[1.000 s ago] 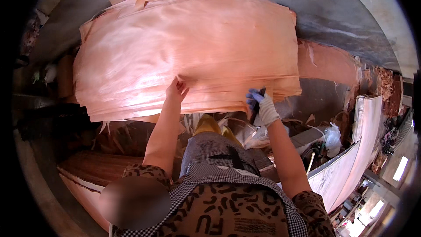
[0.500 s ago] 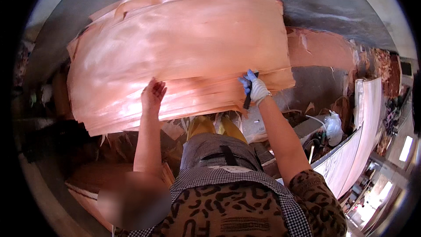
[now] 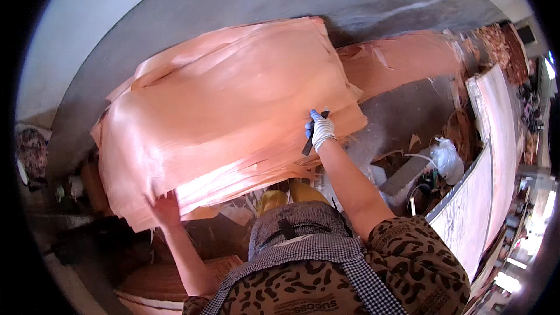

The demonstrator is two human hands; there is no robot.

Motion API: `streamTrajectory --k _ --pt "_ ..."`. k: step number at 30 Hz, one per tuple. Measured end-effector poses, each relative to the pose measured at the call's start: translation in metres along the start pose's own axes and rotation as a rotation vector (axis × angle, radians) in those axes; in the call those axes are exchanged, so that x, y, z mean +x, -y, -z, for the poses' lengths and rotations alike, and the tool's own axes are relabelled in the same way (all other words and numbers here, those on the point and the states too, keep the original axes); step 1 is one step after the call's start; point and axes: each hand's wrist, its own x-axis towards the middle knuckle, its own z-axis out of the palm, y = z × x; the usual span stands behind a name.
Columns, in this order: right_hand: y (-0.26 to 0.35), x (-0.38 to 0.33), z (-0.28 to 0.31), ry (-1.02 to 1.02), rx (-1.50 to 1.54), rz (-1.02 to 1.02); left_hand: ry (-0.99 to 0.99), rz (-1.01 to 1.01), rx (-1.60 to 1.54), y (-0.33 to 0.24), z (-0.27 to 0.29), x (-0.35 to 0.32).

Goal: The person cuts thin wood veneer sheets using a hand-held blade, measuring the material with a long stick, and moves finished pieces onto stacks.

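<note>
Left grip (image 3: 165, 207) moved leftward, bringing the sheet's end (image 3: 125, 207) within reach, hold unclear; right grip (image 3: 318, 129) clasps black tool (image 3: 307, 147).

From the person's head, the left fisheye camera looked steeply down and forward, over the black-and-white checked cloth apron (image 3: 321, 248) close below, onto the stack of thin pinkish-orange sheets (image 3: 233, 108) just beyond.

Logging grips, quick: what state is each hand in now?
Left hand: at the near edge of the peach-coloured sheets; open or gripping cannot be told.
Right hand: gloved, closed around a dark tool.
</note>
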Motion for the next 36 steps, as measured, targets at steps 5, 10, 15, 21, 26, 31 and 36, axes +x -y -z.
streamTrajectory --k 5,10,15,21,26,31,36 --pt "0.03 -0.036 0.023 -0.092 -0.076 0.214 0.069 -0.161 -0.09 -0.101 0.133 0.106" --pt "0.089 -0.122 0.085 -0.066 0.096 0.646 0.318 -0.039 -0.048 -0.08 0.076 0.142" --pt "0.14 -0.201 0.203 -0.283 0.154 0.903 0.306 -0.091 0.315 -0.011 -0.019 0.097" --pt "0.101 -0.334 0.403 -0.551 0.342 1.046 0.803 -0.042 0.654 0.091 -0.125 0.025" --pt "-0.017 -0.435 0.575 -0.781 0.601 1.084 1.201 0.203 0.754 0.21 -0.166 -0.163" --pt "-0.143 -0.506 0.725 -0.968 0.691 0.979 1.372 0.209 0.74 0.341 -0.177 -0.361" --pt "-0.224 -0.552 0.84 -1.168 0.725 0.911 1.734 0.26 0.688 0.426 -0.147 -0.569"
